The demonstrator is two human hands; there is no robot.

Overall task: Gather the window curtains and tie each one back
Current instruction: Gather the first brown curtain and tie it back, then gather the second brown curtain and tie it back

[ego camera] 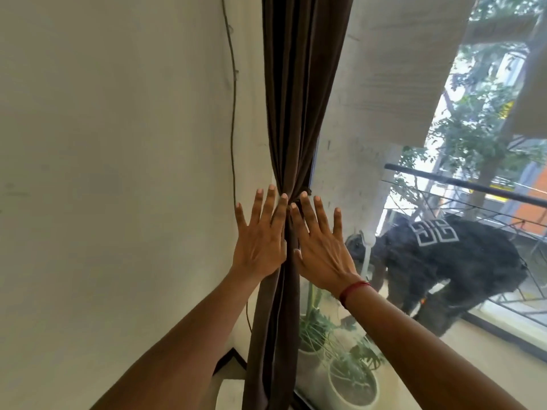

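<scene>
A dark brown curtain (299,93) hangs bunched beside the window, cinched narrow at mid-height where a dark tie-back (296,199) wraps it. Below the cinch the folds fall loosely to the floor. My left hand (259,235) lies flat with straight, spread fingers against the curtain's left side and the wall, fingertips at the cinch. My right hand (319,244) lies flat with spread fingers on the curtain's right side, its fingertips at the tie-back. A red thread sits on my right wrist. Neither hand curls round anything.
A pale wall (118,173) with a thin dark cable (233,113) is at the left. The window glass (370,161) is at the right; outside are potted plants (352,377), a black railing (473,187), and a person in dark clothes bending over.
</scene>
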